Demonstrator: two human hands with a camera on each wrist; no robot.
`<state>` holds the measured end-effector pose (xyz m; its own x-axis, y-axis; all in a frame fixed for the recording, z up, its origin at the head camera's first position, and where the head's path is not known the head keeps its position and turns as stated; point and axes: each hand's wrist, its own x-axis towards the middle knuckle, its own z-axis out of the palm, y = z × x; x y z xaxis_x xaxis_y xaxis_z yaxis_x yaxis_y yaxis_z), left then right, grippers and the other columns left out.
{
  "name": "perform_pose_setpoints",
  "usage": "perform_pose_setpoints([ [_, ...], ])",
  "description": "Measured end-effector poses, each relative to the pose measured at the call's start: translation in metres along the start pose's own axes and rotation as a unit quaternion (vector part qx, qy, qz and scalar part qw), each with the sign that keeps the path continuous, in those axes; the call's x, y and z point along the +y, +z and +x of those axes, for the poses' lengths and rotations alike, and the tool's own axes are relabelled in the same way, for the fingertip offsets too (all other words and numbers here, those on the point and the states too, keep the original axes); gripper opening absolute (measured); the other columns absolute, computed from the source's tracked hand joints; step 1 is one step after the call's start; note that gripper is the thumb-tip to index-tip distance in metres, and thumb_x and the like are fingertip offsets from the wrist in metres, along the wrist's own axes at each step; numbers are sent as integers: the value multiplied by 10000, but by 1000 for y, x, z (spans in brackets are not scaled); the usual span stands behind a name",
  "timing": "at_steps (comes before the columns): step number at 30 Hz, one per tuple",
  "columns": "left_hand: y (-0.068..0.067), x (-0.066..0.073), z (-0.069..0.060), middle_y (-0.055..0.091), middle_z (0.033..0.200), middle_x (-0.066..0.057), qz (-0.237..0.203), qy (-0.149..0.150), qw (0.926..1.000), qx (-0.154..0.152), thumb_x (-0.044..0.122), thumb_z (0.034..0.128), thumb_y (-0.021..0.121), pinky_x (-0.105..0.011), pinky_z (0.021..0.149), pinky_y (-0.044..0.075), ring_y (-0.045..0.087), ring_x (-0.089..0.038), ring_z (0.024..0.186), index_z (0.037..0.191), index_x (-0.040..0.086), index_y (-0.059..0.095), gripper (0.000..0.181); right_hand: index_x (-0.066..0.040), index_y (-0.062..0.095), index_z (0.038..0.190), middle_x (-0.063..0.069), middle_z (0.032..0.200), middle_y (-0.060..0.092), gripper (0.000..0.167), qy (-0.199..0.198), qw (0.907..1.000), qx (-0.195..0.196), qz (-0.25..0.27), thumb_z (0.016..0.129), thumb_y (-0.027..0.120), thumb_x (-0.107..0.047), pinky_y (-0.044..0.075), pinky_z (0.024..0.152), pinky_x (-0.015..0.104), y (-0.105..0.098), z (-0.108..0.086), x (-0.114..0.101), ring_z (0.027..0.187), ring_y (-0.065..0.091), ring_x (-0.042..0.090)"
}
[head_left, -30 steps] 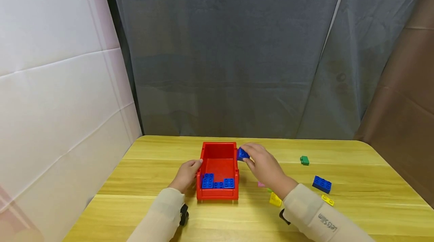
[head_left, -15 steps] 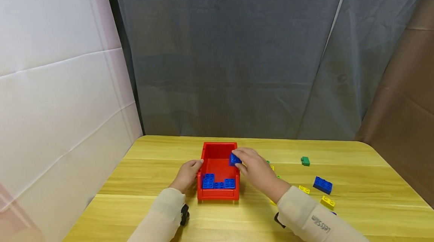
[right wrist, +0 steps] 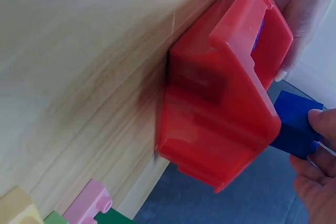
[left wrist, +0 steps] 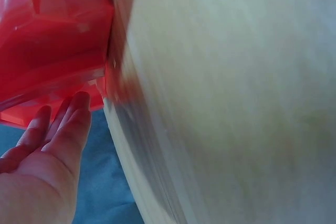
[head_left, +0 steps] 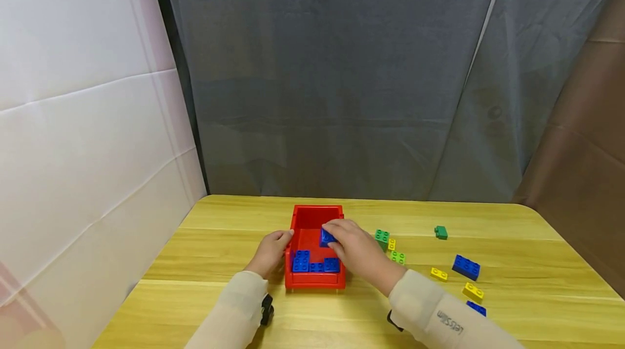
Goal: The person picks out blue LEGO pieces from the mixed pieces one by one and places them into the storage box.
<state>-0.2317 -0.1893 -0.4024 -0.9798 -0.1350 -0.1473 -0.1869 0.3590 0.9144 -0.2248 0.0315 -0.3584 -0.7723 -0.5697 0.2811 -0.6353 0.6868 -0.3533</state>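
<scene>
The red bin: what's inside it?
Blue bricks lie in the red bin, at its near end. The right hand holds another brick at the opening; both hide part of the inside, so anything there cannot be seen.

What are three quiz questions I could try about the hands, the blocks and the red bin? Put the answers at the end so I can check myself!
1. Pick one: what color is the block in the right hand?
A) yellow
B) blue
C) green

2. True or false: the left hand is holding a block up in the air.

3. Fill in the blank: in the head view, the yellow blocks lie to the ____ of the bin.

Key:
1. B, blue.
2. False, the left hand touches the left side of the bin.
3. Right.
</scene>
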Motion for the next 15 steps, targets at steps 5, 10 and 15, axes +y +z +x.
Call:
perform_pose_setpoints([
  [5,0,1,-1,630,1138,-152,-29,3,10000,-22,349,1026,430,-474,942,480,555,-294,1036,1254,-17,581,456,-141,531,1387,32,1367,535,492,-29,9998,-172,-13,914,666,-158,475,991,359,4,4,-3,1276,482,212],
  [10,1,0,-1,632,1107,-152,-13,68,10000,-30,343,1028,432,-460,921,487,558,-282,1002,1237,-25,586,451,-109,543,1371,51,1351,548,475,-164,9996,-194,-80,914,665,-150,466,1001,373,8,6,-4,1263,497,231],
  [15,2,0,0,631,1123,-161,-32,77,10000,-22,344,1027,436,-467,935,486,565,-287,1006,1241,-27,586,453,-94,544,1367,55,1350,548,468,-143,9995,-242,-143,919,659,-166,467,1000,368,12,8,-4,1259,501,230],
])
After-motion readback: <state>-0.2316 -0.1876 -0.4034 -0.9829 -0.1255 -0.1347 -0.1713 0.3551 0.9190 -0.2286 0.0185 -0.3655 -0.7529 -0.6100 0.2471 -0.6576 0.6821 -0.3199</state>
